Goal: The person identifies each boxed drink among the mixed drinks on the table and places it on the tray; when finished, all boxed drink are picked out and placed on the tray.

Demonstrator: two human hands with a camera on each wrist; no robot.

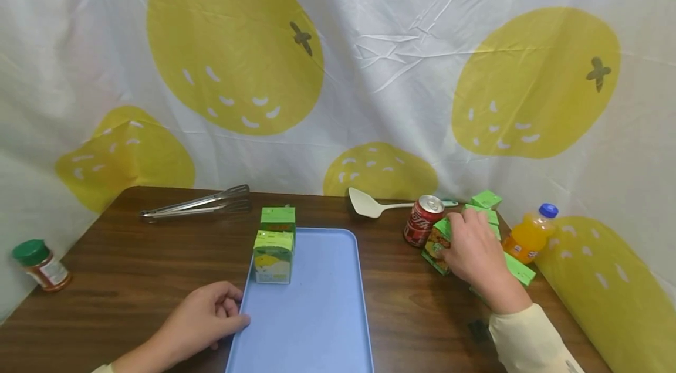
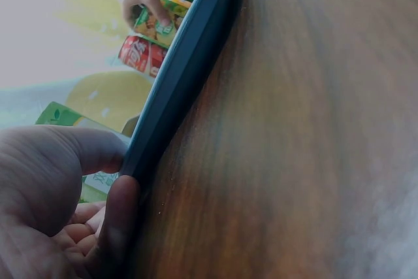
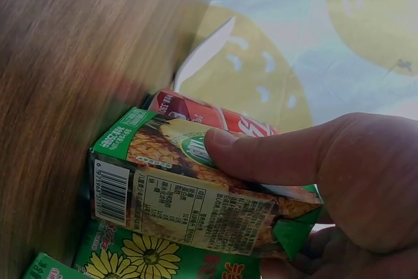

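Observation:
My right hand (image 1: 477, 250) grips a green drink carton (image 3: 196, 204) with a brown pictured side, thumb across its face in the right wrist view. That carton stands beside a red soda can (image 1: 421, 223). Other green cartons (image 1: 520, 270) cluster around and behind the hand, partly hidden by it; one shows yellow flowers (image 3: 150, 256). At the left edge of a blue tray (image 1: 317, 320), my left hand (image 1: 200, 317) pinches the rim between thumb and finger. Two green cartons, a front one (image 1: 273, 264) and a rear one (image 1: 278, 217), stand at the tray's far left corner.
An orange drink bottle (image 1: 530, 238) with a blue cap stands at the right edge. A pale spatula (image 1: 365, 204) lies at the back, metal tongs (image 1: 192, 206) at the back left. A green-lidded spice jar (image 1: 44, 267) is far left. A lemon-print cloth (image 1: 369, 68) hangs behind.

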